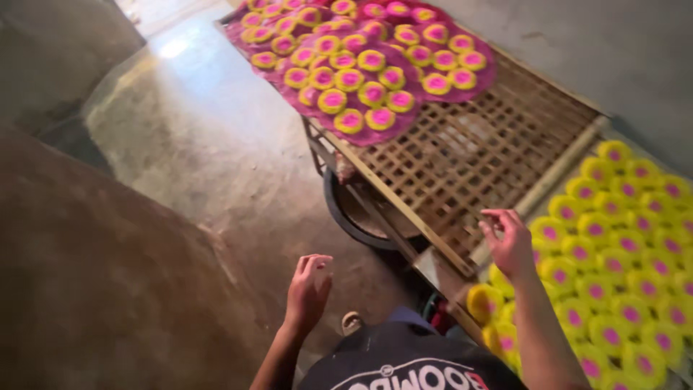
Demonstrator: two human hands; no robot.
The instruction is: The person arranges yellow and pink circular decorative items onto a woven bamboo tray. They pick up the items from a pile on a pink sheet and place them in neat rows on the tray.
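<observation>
**Empty hands over the drying rack**

Right hand (510,245), fingers spread and holding nothing, hovers at the bamboo lattice rack (476,155) edge; yellow-pink discs (613,282) lie at its four o'clock, spaced apart, likely for drying. Left hand (307,289) hangs loosely open, empty, over the concrete floor (202,159).

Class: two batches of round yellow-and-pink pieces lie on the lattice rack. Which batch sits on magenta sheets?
The far batch, at the rack's top; the near batch by the right hand shows none.

Dim, warm indoor light, brightest in a glare patch on the concrete floor (173,49) at upper left. Deep shadow across the left foreground. Soft throughout, motion-blurred at both hands, colours oversaturated, slight stretching toward the edges.
</observation>
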